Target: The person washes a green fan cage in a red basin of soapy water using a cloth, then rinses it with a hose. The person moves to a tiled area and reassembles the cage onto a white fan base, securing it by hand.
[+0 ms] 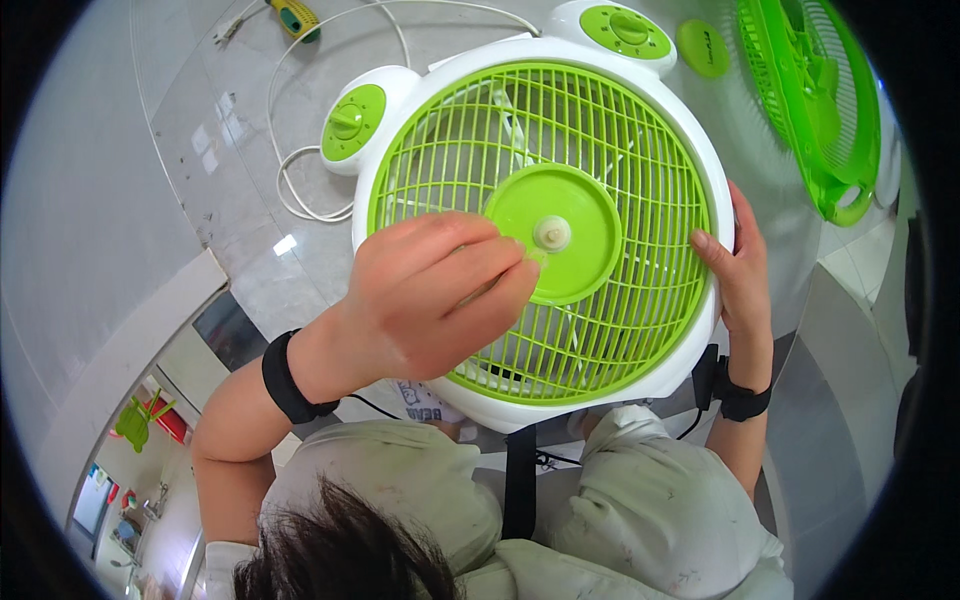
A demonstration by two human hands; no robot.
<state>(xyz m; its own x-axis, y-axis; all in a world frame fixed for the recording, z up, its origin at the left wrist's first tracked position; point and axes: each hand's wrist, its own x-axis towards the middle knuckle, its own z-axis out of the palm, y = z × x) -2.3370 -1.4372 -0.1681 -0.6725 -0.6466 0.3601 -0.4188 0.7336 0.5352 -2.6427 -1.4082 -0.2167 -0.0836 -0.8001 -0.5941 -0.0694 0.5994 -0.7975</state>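
Note:
A white box fan housing (718, 187) with a lime-green grille (660, 187) lies before me, grille up. In the grille's middle is a round green recessed hub (577, 262), with a whitish plastic piece (553, 234) at its center. My left hand (439, 296) is over the grille, its fingertips pinched together at the hub's lower left; whether anything is between them is hidden. My right hand (742, 262) grips the housing's right rim, thumb on top. Two ear-shaped parts with green knobs, a left knob (346, 121) and an upper knob (628, 28), stick out from the housing.
A white power cord (274, 97) loops over the grey tiled floor, its plug (229, 28) at upper left. Beside it lies a yellow-and-green screwdriver handle (295, 16). A green round cap (703, 49) bearing writing and a green slatted plastic part (806, 112) are at right.

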